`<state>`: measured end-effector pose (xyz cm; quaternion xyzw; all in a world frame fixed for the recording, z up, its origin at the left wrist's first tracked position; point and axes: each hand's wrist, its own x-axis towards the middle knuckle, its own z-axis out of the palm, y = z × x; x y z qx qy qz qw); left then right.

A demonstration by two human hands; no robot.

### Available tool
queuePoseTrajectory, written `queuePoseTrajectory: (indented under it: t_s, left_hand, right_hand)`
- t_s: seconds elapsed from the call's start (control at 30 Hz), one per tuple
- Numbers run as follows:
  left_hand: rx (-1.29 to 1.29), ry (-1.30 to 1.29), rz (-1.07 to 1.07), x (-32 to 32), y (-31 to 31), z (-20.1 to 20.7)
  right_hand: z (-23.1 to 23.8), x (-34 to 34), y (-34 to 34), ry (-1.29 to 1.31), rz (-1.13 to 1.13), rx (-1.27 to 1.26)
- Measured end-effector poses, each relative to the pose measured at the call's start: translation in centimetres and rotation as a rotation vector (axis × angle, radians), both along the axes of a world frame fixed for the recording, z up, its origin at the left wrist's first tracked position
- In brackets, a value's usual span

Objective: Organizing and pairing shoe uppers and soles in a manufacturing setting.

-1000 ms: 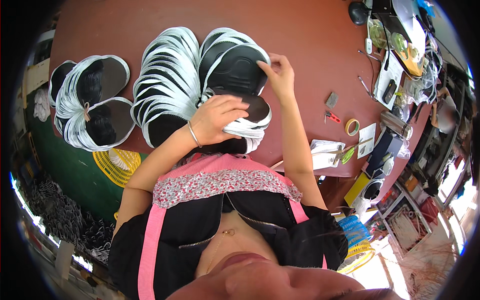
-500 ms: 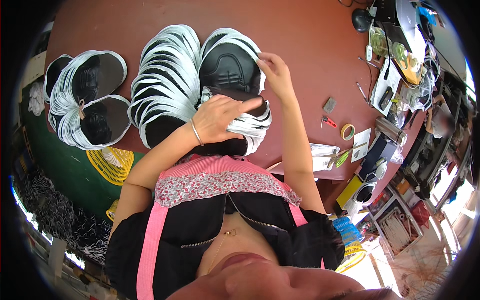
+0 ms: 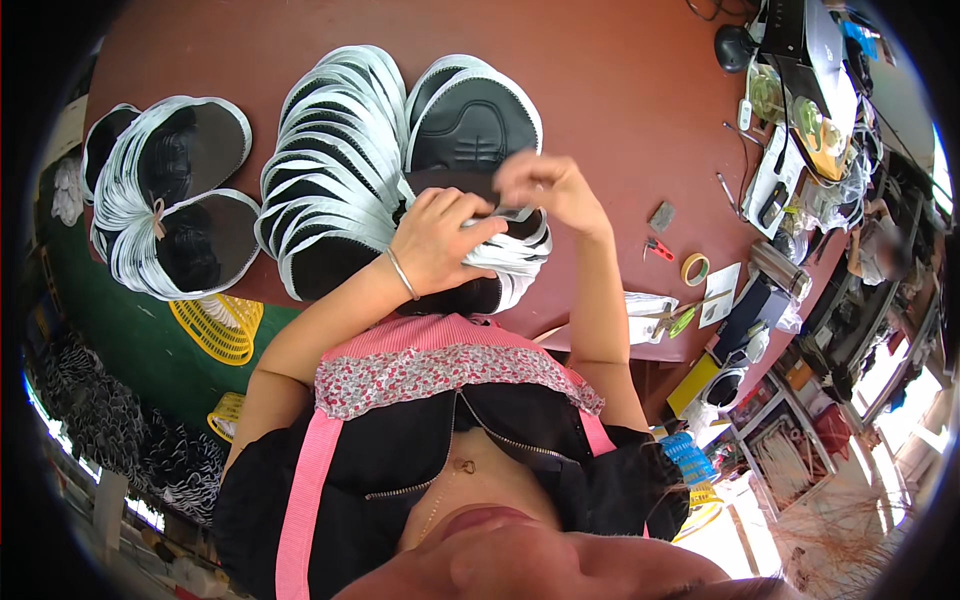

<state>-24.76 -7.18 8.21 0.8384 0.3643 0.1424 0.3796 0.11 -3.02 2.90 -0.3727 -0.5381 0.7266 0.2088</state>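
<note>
Seeing left hand [image 3: 438,242] curled over near uppers [image 3: 522,262], right hand [image 3: 560,194] blurred at their right edge; I can't tell either grip.

Looks down, head-worn, from the left of two side-by-side wide fisheyes, upright and unmirrored. Faces the left grip [image 3: 437,242] and the right grip [image 3: 560,192] from above at moderate range, setting both above centre. Reaches beyond the grip over the bench [image 3: 620,90]; on the near side of the grip, takes in the pink apron [image 3: 415,338] much closer. Spreads left of the grip to green floor [image 3: 135,335], right of it past the bench's edge, bending straight lines outward.
</note>
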Motion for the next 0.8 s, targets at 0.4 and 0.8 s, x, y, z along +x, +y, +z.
queuePoseTrajectory:
  t_s: [0.4,0.8]
  left_hand:
    - [0.039,-0.02,0.063,0.3,0.0,0.4]
    - [0.114,0.016,0.014,-0.1,0.6,-0.4]
  right_hand:
    - [-2.8,-2.7,4.5,-0.203,-0.718,-0.001]
    - [-5.6,-0.6,4.3,-0.096,-0.638,-0.084]
